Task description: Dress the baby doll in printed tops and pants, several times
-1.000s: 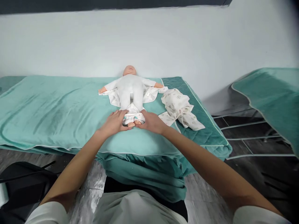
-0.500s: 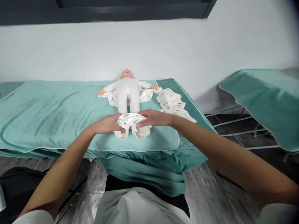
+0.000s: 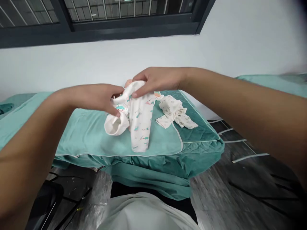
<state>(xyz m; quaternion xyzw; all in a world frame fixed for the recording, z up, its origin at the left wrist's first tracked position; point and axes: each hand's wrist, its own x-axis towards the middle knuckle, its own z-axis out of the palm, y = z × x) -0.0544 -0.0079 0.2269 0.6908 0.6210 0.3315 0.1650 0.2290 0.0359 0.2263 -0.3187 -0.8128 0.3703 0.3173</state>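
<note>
Small white baby pants with a teal and orange print hang from my hands in the middle of the head view. My right hand pinches their top edge between thumb and fingers. Lower and to the left, my left hand is closed on the other side, near a bunched leg whose round opening faces me. The leg under my right hand hangs long and straight. Behind the pants lies a baby doll; only part of its head and one hand show, the rest being covered.
A crumpled white printed garment lies to the right on the teal-covered bed. Beyond the bed are a white wall and a dark window frame. A black chair stands at lower left.
Both hands have lifted the pants from the doll's lower legs, up and toward the wall. One pant leg now hangs unfolded. The doll is mostly covered now, and the view has tilted upward.
</note>
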